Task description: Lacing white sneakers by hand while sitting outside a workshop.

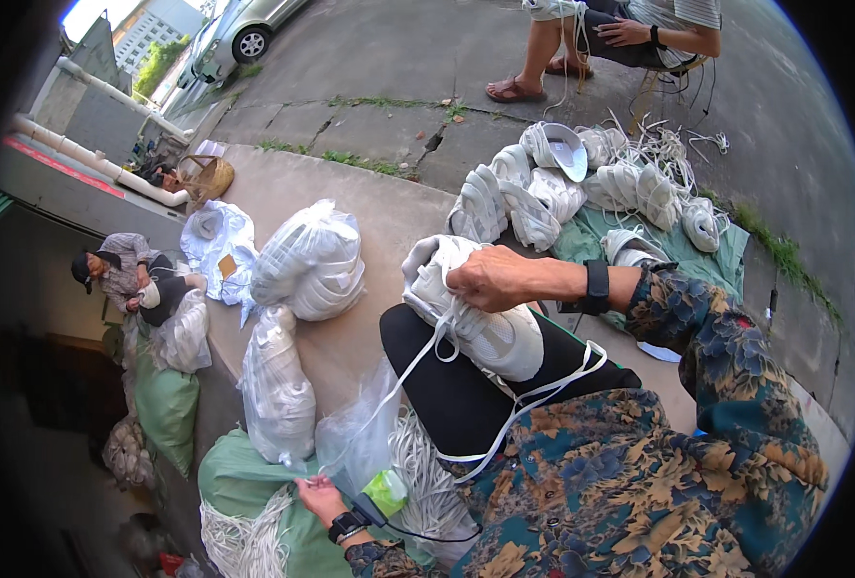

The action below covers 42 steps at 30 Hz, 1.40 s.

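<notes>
A white sneaker (509, 352) rests across my lap on black trousers. My right hand (495, 277) is closed at its lacing, the fingertips pinching the lace by the eyelets; the exact grip is partly hidden. From there a white shoelace (400, 382) runs taut down and left to my left hand (323, 499), whose fingers pinch it near its end, above a green sack. The lace's other length loops over my right thigh and hangs by my shirt.
White shoes (533, 207) are heaped at the right on a green sheet (581, 241). Bagged shoes (312, 260) stand at the left. Bundled laces (427, 472) lie by my left wrist. One person (129, 270) sits far left, another (630, 34) at the top right.
</notes>
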Available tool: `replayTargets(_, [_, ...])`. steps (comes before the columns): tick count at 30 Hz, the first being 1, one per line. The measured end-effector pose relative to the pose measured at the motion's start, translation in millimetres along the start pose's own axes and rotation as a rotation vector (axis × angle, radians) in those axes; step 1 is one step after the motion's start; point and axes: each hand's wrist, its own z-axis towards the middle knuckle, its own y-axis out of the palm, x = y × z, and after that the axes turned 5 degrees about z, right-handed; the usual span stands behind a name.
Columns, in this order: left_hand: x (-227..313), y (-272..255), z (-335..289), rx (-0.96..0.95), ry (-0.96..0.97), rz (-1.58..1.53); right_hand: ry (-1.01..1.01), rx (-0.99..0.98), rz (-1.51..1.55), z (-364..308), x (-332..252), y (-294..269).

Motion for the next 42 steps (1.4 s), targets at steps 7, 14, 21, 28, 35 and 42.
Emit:
replayTargets(7, [-62,211,-243,-1.008,0.724,1.001,0.074,-0.163,0.401,1,-7,-23])
replayTargets(14, [-81,250,-268,-0.856,0.919,1.247,0.075,0.026,0.341,-1,4,-20])
replayTargets(21, [-72,240,-263,-0.806,0.906,0.997,-0.093,-0.037,-0.103,7,4,4])
replayTargets(28, [-95,251,-271,-0.769,1.034,1.170,-0.051,-0.028,-0.188,6,-7,-6])
replayTargets(35, [-90,249,-276,-0.644,1.039,0.915,0.039,0.245,-0.239,-9,40,-52])
replayTargets(42, [-96,257,-275,-0.767,0.854,0.752,0.243,0.495,-0.183,-60,76,-112])
